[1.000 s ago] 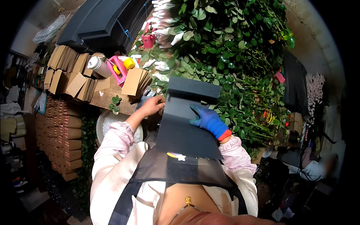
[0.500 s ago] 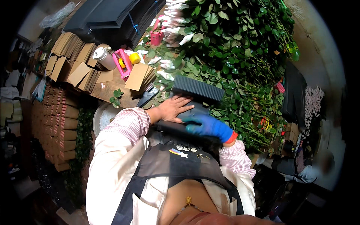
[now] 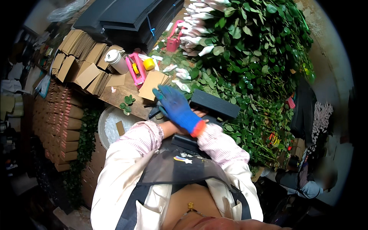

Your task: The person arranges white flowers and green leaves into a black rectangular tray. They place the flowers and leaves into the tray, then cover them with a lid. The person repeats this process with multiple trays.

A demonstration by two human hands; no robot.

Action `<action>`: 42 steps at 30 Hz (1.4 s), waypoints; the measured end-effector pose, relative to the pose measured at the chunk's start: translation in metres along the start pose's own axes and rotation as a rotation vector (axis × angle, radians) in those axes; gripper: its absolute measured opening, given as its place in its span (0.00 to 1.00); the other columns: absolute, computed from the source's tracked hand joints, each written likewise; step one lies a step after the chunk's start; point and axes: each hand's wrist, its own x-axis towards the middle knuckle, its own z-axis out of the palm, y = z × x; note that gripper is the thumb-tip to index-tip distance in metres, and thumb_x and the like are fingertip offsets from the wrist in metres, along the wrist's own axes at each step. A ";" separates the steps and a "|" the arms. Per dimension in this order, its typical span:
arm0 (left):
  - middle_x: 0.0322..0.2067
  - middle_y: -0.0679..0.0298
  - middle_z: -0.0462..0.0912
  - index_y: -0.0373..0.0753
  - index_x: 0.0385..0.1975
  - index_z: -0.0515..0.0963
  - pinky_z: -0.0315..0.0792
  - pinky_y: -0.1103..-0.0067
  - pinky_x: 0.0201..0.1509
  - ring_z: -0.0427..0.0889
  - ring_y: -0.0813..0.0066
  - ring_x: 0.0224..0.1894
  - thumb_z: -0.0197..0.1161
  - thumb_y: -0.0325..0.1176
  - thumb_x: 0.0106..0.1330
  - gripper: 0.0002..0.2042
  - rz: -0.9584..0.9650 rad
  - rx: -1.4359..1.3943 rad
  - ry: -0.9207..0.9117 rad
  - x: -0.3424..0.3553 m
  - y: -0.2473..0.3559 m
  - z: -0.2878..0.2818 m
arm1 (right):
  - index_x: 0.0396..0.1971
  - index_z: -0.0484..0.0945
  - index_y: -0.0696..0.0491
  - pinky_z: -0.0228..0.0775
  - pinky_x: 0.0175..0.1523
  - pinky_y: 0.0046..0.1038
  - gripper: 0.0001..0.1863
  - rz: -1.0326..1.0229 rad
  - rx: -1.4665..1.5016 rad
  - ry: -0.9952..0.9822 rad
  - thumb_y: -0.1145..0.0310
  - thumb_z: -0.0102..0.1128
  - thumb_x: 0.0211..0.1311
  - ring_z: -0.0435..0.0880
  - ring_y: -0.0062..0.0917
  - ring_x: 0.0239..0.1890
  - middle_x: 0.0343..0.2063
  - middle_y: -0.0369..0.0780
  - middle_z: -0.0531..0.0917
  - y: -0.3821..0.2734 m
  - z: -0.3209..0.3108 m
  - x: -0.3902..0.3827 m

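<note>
My right hand (image 3: 177, 107), in a blue knitted glove with a red-orange cuff, crosses over my left wrist. Its fingers are spread beside a stack of brown cardboard pieces (image 3: 152, 86) and above a dark tool, perhaps a stapler (image 3: 155, 113), which it partly covers. Nothing shows in the glove. Bare and mostly hidden under the right one, my left hand (image 3: 200, 113) lies with fingers stretched on a black corrugated plastic sheet (image 3: 215, 104), whose ribbed far flap stands folded up. Close to my apron lies the sheet's near black edge (image 3: 186, 142).
Leafy green stems (image 3: 253, 69) with white-sleeved flower heads (image 3: 199, 27) cover the right side. Left stand cardboard stacks (image 3: 88, 74), a tumbler (image 3: 116, 61), pink tape dispensers (image 3: 136, 69), yellow tape (image 3: 149, 64) and a white bin (image 3: 103, 128). Black sheets (image 3: 122, 19) are piled behind.
My right hand has moved left and away from me, across my left hand, toward the cardboard stack. My left hand stays on the black sheet. The whole view has shifted slightly.
</note>
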 end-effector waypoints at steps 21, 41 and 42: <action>0.66 0.53 0.67 0.43 0.62 0.72 0.56 0.59 0.71 0.63 0.54 0.69 0.57 0.62 0.63 0.34 0.066 -0.026 0.058 -0.004 -0.005 0.005 | 0.56 0.79 0.49 0.76 0.52 0.34 0.21 0.568 0.544 -0.327 0.61 0.63 0.64 0.85 0.31 0.43 0.44 0.40 0.86 0.034 -0.124 -0.108; 0.39 0.61 0.84 0.36 0.34 0.82 0.80 0.71 0.44 0.84 0.61 0.40 0.67 0.28 0.59 0.06 0.009 -0.124 0.212 -0.020 0.001 -0.023 | 0.28 0.85 0.51 0.75 0.39 0.43 0.30 0.791 0.011 -0.620 0.36 0.54 0.60 0.85 0.44 0.34 0.29 0.49 0.85 0.063 -0.039 -0.158; 0.39 0.61 0.84 0.36 0.33 0.81 0.80 0.71 0.44 0.84 0.61 0.41 0.66 0.27 0.59 0.05 -0.053 -0.138 0.204 -0.018 0.005 -0.024 | 0.30 0.85 0.49 0.75 0.40 0.44 0.28 0.792 0.003 -0.676 0.37 0.54 0.60 0.85 0.45 0.35 0.29 0.48 0.85 0.062 -0.046 -0.150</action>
